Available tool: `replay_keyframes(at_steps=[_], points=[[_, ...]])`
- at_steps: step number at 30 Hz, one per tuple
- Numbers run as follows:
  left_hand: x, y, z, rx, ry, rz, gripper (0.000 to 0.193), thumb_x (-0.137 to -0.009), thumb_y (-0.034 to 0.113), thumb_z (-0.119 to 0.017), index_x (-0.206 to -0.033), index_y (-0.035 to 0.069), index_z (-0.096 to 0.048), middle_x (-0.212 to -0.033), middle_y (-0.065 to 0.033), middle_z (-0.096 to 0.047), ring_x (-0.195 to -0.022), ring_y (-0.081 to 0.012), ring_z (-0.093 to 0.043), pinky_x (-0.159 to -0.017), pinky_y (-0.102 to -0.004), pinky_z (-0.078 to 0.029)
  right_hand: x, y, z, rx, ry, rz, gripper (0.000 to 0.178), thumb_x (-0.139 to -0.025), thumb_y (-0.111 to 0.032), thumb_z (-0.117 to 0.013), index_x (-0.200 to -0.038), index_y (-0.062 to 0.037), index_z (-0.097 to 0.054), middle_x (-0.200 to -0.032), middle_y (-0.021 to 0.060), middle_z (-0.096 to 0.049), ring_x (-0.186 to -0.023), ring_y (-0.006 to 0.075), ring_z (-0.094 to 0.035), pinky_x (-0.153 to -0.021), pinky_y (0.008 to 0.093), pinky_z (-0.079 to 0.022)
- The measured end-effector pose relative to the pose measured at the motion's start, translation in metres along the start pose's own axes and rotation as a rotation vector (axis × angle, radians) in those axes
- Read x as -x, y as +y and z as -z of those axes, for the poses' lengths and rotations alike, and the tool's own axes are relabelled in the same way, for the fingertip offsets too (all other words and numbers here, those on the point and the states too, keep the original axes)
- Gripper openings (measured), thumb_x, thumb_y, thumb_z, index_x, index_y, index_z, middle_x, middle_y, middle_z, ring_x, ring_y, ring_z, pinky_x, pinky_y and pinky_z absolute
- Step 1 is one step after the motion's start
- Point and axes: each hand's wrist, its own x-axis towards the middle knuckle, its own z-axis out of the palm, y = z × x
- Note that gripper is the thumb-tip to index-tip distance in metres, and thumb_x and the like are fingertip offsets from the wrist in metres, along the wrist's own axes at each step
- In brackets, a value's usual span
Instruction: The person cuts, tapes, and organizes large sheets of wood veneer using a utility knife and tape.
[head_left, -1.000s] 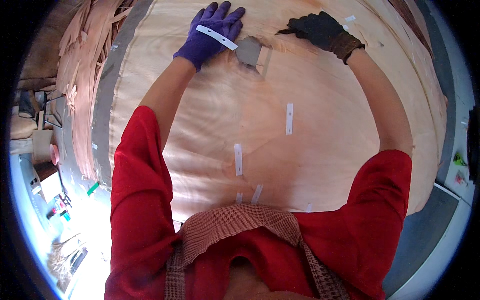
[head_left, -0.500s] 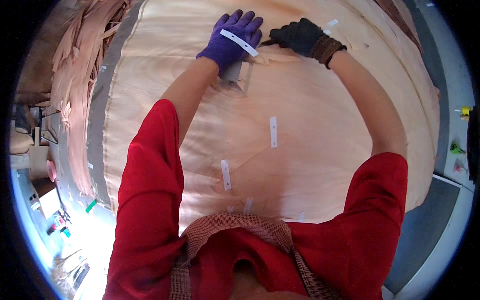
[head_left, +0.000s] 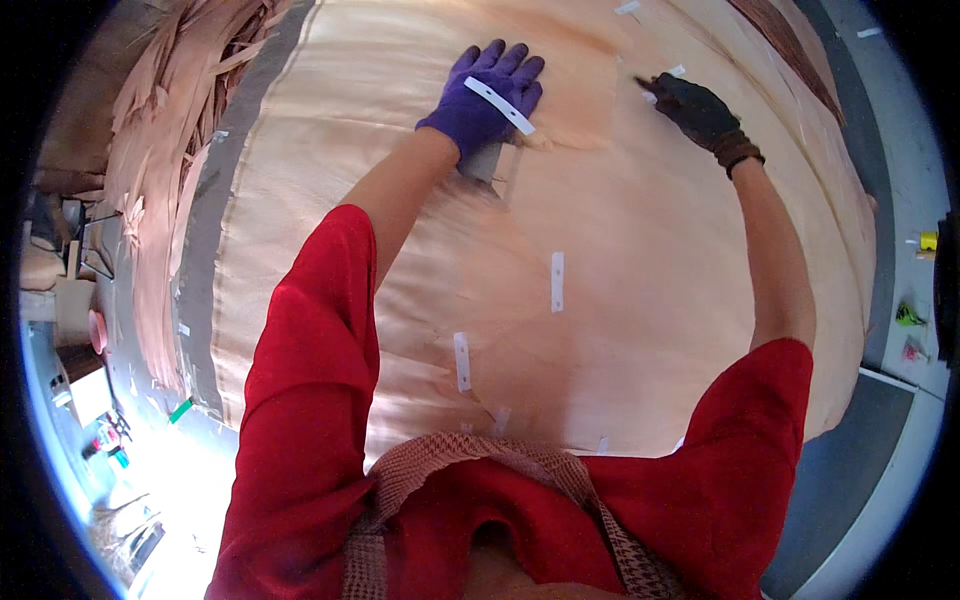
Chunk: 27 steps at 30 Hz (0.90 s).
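Observation:
A large sheet of pale wood veneer [head_left: 640,230] lies in front of me. My left hand [head_left: 488,100], in a purple glove, rests flat on its far part with fingers spread. A white strip of tape with small holes [head_left: 500,105] is stuck across the back of that glove. By its wrist a grey patch [head_left: 482,165] shows beside a narrow pale strip [head_left: 506,168]. My right hand [head_left: 700,112], in a black glove, is closed on a small dark pointed tool [head_left: 643,82], blurred, its exact kind unclear. A short white tape piece [head_left: 677,70] is beside this hand.
White tape strips [head_left: 557,282] [head_left: 462,362] mark the veneer nearer me. Torn reddish veneer scraps [head_left: 150,230] are heaped at the left, beyond a grey edge [head_left: 235,150]. A yellow object [head_left: 928,242] and a green one [head_left: 908,314] lie at the far right.
My right hand has moved right and slightly nearer, away from my left hand, with the dark tool. My left hand stays flat on the veneer; the whole view has shifted slightly.

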Motion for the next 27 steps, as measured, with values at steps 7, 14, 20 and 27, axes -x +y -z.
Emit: replay_keyframes(at_steps=[7,14,20,27], points=[[-0.023,-0.011,0.01,0.237,-0.095,0.227,0.032,-0.08,0.025,-0.048,-0.108,0.012,-0.053,-0.108,-0.0086,-0.056,-0.096,-0.0248,-0.054,-0.077,-0.0418,-0.044,-0.061,-0.036,-0.013,-1.287,0.433,-0.558,0.031,-0.077,-0.03,-0.061,-0.092,-0.0049,-0.049,-0.073,0.0051,-0.052,-0.056,0.0137,-0.051,-0.049,0.0258,-0.043],[-0.046,0.0,0.002,0.114,0.003,0.093,0.02,-0.078,0.025,-0.051,-0.095,0.017,-0.059,-0.095,-0.0096,-0.055,-0.089,-0.0299,-0.053,-0.077,-0.0443,-0.042,-0.091,0.072,-0.073,-0.466,0.605,0.138,0.03,-0.071,-0.018,-0.067,-0.092,-0.0022,-0.052,-0.072,0.01,-0.054,-0.059,0.0205,-0.054,-0.055,0.0309,-0.046],[-0.023,-0.02,-0.006,0.026,-0.033,0.128,0.03,-0.08,0.03,-0.049,-0.107,0.018,-0.054,-0.121,-0.0209,-0.044,-0.113,-0.0387,-0.041,-0.095,-0.0483,-0.03,-0.096,-0.026,-0.018,-1.067,0.701,-0.49,0.035,-0.071,-0.018,-0.066,-0.103,-0.0075,-0.055,-0.08,0.0092,-0.058,-0.074,0.0196,-0.058,-0.057,0.0298,-0.048],[-0.028,-0.02,-0.009,0.061,-0.11,0.121,0.033,-0.082,0.031,-0.045,-0.111,0.018,-0.051,-0.122,-0.0206,-0.043,-0.114,-0.0397,-0.039,-0.096,-0.048,-0.03,-0.091,-0.032,-0.006,-0.727,0.771,-0.249,0.028,-0.078,-0.023,-0.059,-0.103,-0.0107,-0.055,-0.087,0.0019,-0.061,-0.069,0.0109,-0.059,-0.058,0.0264,-0.047]])
